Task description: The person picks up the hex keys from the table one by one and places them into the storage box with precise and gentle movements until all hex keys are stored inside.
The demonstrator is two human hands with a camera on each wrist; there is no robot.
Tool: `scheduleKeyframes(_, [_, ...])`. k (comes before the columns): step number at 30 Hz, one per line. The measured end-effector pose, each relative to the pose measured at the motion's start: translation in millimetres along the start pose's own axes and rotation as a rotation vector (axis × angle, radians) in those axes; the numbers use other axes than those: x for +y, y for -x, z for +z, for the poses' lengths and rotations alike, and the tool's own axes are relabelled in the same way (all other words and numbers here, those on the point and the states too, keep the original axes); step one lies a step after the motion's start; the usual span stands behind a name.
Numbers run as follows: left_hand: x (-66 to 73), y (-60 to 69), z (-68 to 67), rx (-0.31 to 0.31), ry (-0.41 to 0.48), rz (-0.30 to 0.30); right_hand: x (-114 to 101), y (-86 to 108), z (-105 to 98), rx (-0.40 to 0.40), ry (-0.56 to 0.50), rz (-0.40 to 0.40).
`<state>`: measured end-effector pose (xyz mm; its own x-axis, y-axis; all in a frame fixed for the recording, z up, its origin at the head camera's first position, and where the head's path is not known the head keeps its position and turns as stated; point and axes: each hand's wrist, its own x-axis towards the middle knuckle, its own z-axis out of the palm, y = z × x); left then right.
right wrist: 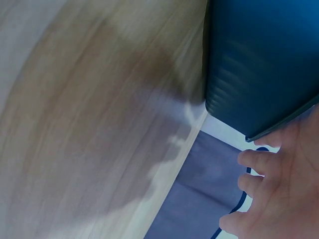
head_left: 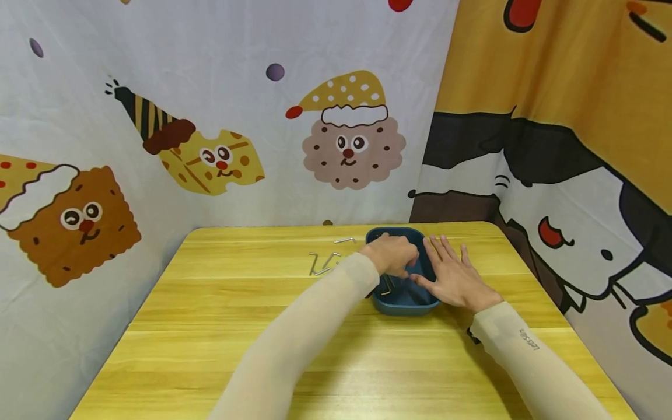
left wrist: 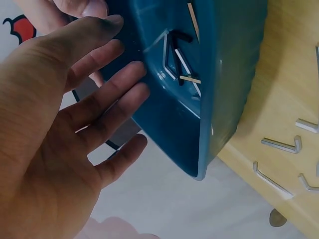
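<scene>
The left hand [head_left: 391, 254] is being held over the blue bin [head_left: 406, 310], its fingers being let down loosely inside the rim, half extended and apart; nothing is being seen gripped by them. Bent hex keys [left wrist: 175, 59] are being contained in the bin, gathered toward its left wall. From the left fingers, those in sight are being found to the left and toward the near end, with their shafts being set roughly along the bin's long axis, slanted and partly crossed. The right hand [head_left: 454, 280] is being placed at the right rim, farther from these keys, its fingers being spread straight; whether the rim is being pressed cannot be told. More loose keys [left wrist: 279, 145] are being borne by the surface [head_left: 210, 326] beyond the bin's left wall, the left hand being the nearer.
</scene>
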<state>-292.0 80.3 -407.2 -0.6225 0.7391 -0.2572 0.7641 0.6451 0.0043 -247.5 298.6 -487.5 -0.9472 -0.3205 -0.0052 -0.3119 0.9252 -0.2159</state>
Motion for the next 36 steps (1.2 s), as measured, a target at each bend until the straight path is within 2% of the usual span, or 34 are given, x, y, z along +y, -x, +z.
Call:
scheduleKeyframes(5, [-2.0,3.3,3.7,0.011,-0.001,-0.004,-0.3,0.2,0.8,0.0,0.007,0.0])
scheduleKeyframes(10, [-9.2,10.2,10.4,0.057,0.01,-0.014,-1.3,0.0,0.8,0.004,0.007,-0.001])
scheduleKeyframes(20, [-34.4,26.6,27.4,0.163,0.024,-0.066,-0.8,-0.8,3.0,0.015,0.03,0.001])
scheduleKeyframes(26, [-49.9,39.3,35.5,0.209,0.038,-0.103,-0.3,-0.7,3.3,0.011,0.024,0.008])
scheduleKeyframes(36, [-68.2,62.3,48.9,0.273,0.061,-0.167,-0.3,-1.3,3.9,0.006,0.014,0.01])
